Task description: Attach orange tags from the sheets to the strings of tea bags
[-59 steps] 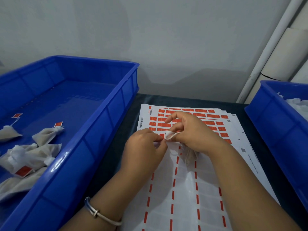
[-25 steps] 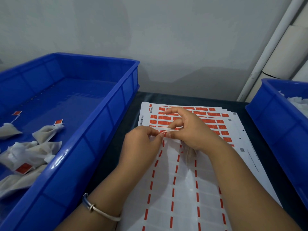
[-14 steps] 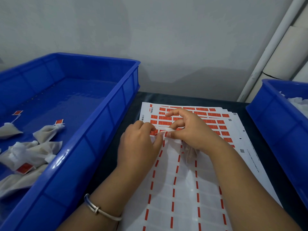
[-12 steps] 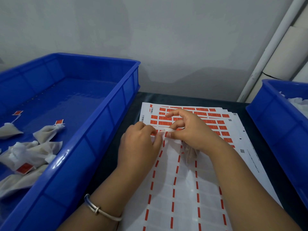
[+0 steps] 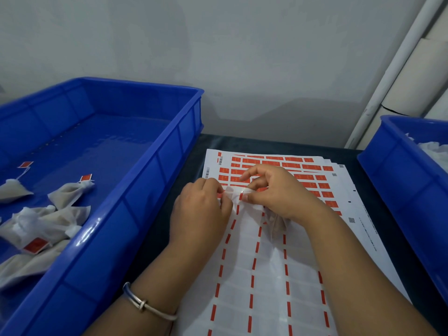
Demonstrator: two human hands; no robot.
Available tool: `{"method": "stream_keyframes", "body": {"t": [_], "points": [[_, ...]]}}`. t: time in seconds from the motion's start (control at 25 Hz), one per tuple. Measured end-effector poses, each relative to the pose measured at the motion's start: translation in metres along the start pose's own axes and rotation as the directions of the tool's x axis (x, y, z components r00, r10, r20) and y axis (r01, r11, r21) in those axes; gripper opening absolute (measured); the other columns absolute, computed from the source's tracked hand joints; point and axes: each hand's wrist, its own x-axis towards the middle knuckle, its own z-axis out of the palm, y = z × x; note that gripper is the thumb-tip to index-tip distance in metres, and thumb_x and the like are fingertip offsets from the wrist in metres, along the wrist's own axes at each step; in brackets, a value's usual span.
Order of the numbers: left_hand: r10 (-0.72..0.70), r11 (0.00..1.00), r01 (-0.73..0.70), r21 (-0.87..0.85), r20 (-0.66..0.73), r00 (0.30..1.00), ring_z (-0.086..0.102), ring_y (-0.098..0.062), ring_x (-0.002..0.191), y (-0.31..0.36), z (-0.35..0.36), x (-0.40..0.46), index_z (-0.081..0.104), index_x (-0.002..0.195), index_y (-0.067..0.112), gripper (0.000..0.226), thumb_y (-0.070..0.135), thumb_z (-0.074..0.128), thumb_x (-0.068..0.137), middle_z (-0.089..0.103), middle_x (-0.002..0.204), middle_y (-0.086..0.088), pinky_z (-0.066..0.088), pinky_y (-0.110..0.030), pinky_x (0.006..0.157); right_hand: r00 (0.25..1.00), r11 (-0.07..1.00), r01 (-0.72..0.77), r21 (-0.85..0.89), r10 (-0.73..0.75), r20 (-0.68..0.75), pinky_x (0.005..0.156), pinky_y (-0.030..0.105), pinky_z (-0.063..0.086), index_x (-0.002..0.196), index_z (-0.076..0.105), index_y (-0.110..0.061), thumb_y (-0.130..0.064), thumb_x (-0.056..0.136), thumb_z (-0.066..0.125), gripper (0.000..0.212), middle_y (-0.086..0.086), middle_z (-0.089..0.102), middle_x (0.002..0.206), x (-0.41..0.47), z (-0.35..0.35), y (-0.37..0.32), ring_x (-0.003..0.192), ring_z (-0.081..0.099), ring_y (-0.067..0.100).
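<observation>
Translucent tea bag [image 5: 275, 220] – crumpled beneath both hands, over sheets [image 5: 271, 275].

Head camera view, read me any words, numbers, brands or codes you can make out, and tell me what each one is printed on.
No text here is legible.
Orange rectangular tags on the white paper tag sheets: pale marks, too small to read.
Barcode at the top sheet's left edge: bars only, digits blurred.
Small square codes along the sheets' right margin: unreadable.
Orange tags on the white mesh tea bags in the left blue plastic crate: print blurred.
</observation>
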Motion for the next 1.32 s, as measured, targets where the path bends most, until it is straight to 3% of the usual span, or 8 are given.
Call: {"method": "stream_keyframes", "body": {"t": [0.32, 0.52, 0.64, 0.8, 0.96, 1.08, 1.2, 1.32], "points": [[-0.169, 0.931, 0.179, -0.319, 0.058, 0.984, 0.054, -0.001, 0.068, -0.002, 0.005, 0.004, 0.052, 0.116, 0.032, 0.030, 0.026, 0.061, 0.088, 0.057, 0.094, 0.014, 0.041, -0.009, 0.054, 0.998, 0.998, -0.033, -0.046, 0.031, -0.049, 0.049, 0.001, 0.034, 0.071, 0.064, -0.032, -0.028, 0.079, 0.075, 0.014, -0.032, 0.055, 0.077, 0.003, 0.000, 0.005, 0.072, 0.053, -0.009], [-0.269, 0.835, 0.246, -0.492, 0.024, 0.963, 0.055, -0.001, 0.073, -0.004, 0.003, 0.008, 0.047, 0.108, 0.034, 0.028, 0.020, 0.060, 0.089, 0.053, 0.088, 0.019, 0.038, -0.008, 0.056, 0.997, 0.999, -0.046, 0.019, 0.047, -0.065, 0.059, 0.009, 0.037, 0.068, 0.066, -0.042, -0.034, 0.077, 0.073, 0.014, -0.031, 0.056, 0.087, 0.003, -0.003, 0.002, 0.076, 0.049, -0.009], [-0.335, 0.769, 0.271, -0.580, -0.004, 0.942, 0.057, -0.005, 0.078, -0.005, 0.000, 0.010, 0.045, 0.101, 0.035, 0.024, 0.017, 0.057, 0.091, 0.054, 0.092, 0.016, 0.042, -0.011, 0.060, 0.993, 0.995, -0.053, 0.082, 0.061, -0.097, 0.054, 0.010, 0.042, 0.076, 0.070, -0.040, -0.033, 0.077, 0.071, 0.007, -0.032, 0.059, 0.070, 0.001, -0.006, 0.000, 0.059, 0.054, -0.007], [-0.348, 0.707, 0.235, -0.668, -0.039, 0.937, 0.055, 0.002, 0.072, -0.002, -0.007, 0.009, 0.050, 0.093, 0.036, 0.021, 0.017, 0.057, 0.091, 0.050, 0.081, 0.026, 0.038, -0.003, 0.046, 0.998, 0.997, -0.036, 0.071, 0.040, -0.054, 0.046, 0.006, 0.043, 0.102, 0.070, -0.032, -0.032, 0.086, 0.061, 0.018, -0.025, 0.063, 0.056, -0.003, -0.006, -0.005, 0.045, 0.055, -0.001], [-0.367, 0.550, 0.343, -0.762, 0.149, 0.918, 0.065, -0.005, 0.079, -0.002, -0.007, 0.012, 0.060, 0.083, 0.036, 0.018, 0.019, 0.061, 0.088, 0.062, 0.087, 0.019, 0.049, -0.011, 0.058, 1.000, 1.000, -0.024, -0.002, 0.024, 0.016, 0.052, 0.007, 0.040, 0.110, 0.067, -0.030, -0.036, 0.092, 0.052, 0.024, -0.030, 0.053, 0.069, -0.006, -0.004, -0.010, 0.064, 0.058, 0.003], [-0.384, 0.388, 0.436, -0.812, 0.287, 0.877, 0.069, -0.009, 0.080, 0.000, -0.007, 0.014, 0.066, 0.082, 0.030, 0.014, 0.017, 0.063, 0.087, 0.068, 0.092, 0.009, 0.055, -0.019, 0.062, 0.999, 0.998, 0.039, -0.054, -0.040, -0.011, 0.050, 0.004, 0.040, 0.102, 0.071, -0.032, -0.032, 0.086, 0.063, 0.018, -0.029, 0.062, 0.082, -0.005, -0.004, -0.012, 0.072, 0.061, 0.003], [-0.396, 0.265, 0.464, -0.845, 0.344, 0.851, 0.069, -0.011, 0.079, 0.002, -0.007, 0.015, 0.067, 0.087, 0.026, 0.012, 0.016, 0.061, 0.088, 0.067, 0.092, 0.007, 0.054, -0.017, 0.057, 0.992, 0.999, 0.032, -0.021, -0.034, -0.120, 0.042, -0.001, 0.036, 0.088, 0.074, -0.029, -0.032, 0.080, 0.071, 0.010, -0.032, 0.058, 0.054, -0.002, -0.003, -0.013, 0.060, 0.061, -0.006], [-0.387, 0.213, 0.499, -0.840, 0.397, 0.832, 0.068, -0.011, 0.078, 0.002, -0.006, 0.014, 0.065, 0.091, 0.028, 0.016, 0.015, 0.057, 0.090, 0.066, 0.089, 0.008, 0.052, -0.016, 0.054, 0.973, 0.996, 0.061, 0.059, -0.046, -0.227, 0.044, -0.001, 0.038, 0.087, 0.074, -0.029, -0.032, 0.081, 0.069, 0.008, -0.029, 0.056, 0.047, -0.001, 0.003, -0.013, 0.057, 0.060, -0.011]]}}
